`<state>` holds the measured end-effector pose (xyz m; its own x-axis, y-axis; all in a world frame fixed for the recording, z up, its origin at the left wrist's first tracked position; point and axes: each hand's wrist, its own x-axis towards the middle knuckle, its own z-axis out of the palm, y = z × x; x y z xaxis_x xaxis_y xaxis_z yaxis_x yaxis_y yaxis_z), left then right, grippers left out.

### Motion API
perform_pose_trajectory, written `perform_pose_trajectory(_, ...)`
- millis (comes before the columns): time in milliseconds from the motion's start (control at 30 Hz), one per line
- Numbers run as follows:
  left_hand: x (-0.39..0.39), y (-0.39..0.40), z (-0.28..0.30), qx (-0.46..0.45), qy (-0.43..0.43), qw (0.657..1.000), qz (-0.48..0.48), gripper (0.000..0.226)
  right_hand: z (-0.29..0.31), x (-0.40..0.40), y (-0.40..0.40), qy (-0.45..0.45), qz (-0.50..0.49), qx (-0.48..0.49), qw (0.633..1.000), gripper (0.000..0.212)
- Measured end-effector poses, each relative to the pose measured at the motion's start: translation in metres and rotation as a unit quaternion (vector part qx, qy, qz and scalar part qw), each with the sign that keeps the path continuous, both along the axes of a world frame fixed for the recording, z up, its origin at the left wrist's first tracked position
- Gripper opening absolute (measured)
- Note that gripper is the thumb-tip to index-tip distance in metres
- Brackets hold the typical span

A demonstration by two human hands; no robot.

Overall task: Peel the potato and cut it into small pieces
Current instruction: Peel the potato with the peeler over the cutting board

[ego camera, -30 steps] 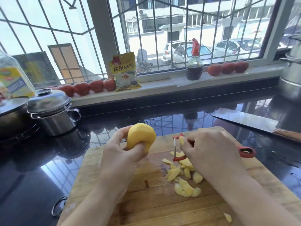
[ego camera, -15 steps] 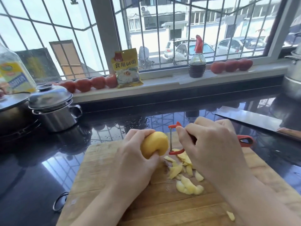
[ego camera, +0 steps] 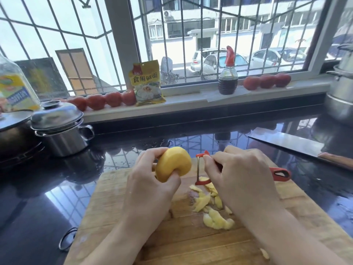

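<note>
My left hand (ego camera: 150, 186) grips a yellow peeled potato (ego camera: 172, 163) above the far edge of the wooden cutting board (ego camera: 114, 213). My right hand (ego camera: 242, 176) holds a red peeler (ego camera: 201, 169) just right of the potato, its blade upright and a small gap away from it. The peeler's red handle end (ego camera: 280, 174) sticks out past my right hand. A heap of yellow peels (ego camera: 212, 205) lies on the board under the peeler.
A cleaver (ego camera: 292, 145) lies on the black counter at the right. At the left stand a lidded steel pot (ego camera: 61, 129) and an oil bottle (ego camera: 15, 87). Tomatoes (ego camera: 103, 100), a yellow packet (ego camera: 147, 83) and a sauce bottle (ego camera: 228, 73) line the sill.
The potato has turned in my left hand and risen slightly. The peeler has drawn a little to the right, away from the potato.
</note>
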<state>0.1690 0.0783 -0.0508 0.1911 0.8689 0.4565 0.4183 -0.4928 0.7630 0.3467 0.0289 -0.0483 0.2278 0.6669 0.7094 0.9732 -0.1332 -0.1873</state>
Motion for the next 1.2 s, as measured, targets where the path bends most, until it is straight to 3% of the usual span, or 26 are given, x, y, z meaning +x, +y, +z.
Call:
perform_pose_trajectory(200,0.003,-0.004,-0.001,0.044,0.059,0.997,-0.027,0.043,0.007,-0.009,-0.002,-0.017,0.058,0.081,0.995,0.048)
perform_pose_trajectory(367,0.005,-0.003,-0.002,0.059,0.065,0.996,-0.021,0.045,0.005,-0.008,-0.002,-0.028,0.035,0.052,0.998,0.047)
perform_pose_trajectory(567,0.005,-0.004,-0.003,0.013,0.03,0.999,0.001,0.043,0.002,-0.004,0.0,-0.01,0.022,0.022,0.999,0.049)
perform_pose_trajectory(733,0.007,-0.006,0.008,-0.095,-0.108,0.989,0.021,0.029,0.001,0.0,0.003,-0.009,0.002,-0.006,1.0,0.046)
perform_pose_trajectory(867,-0.001,-0.008,0.016,-0.216,-0.264,0.939,-0.037,0.034,0.012,-0.002,-0.004,-0.011,-0.006,-0.069,0.998,0.048)
perform_pose_trajectory(933,-0.009,-0.01,0.014,-0.264,-0.289,0.917,-0.077,0.04,0.027,0.003,-0.012,0.03,0.025,-0.129,0.991,0.05)
perform_pose_trajectory(1000,-0.016,-0.012,0.01,-0.288,-0.278,0.909,-0.114,0.039,0.04,0.005,-0.021,0.078,0.053,-0.188,0.978,0.051)
perform_pose_trajectory(1200,-0.025,-0.012,0.004,-0.26,-0.192,0.932,-0.165,0.038,0.027,0.008,-0.041,-0.056,0.048,-0.158,0.985,0.038)
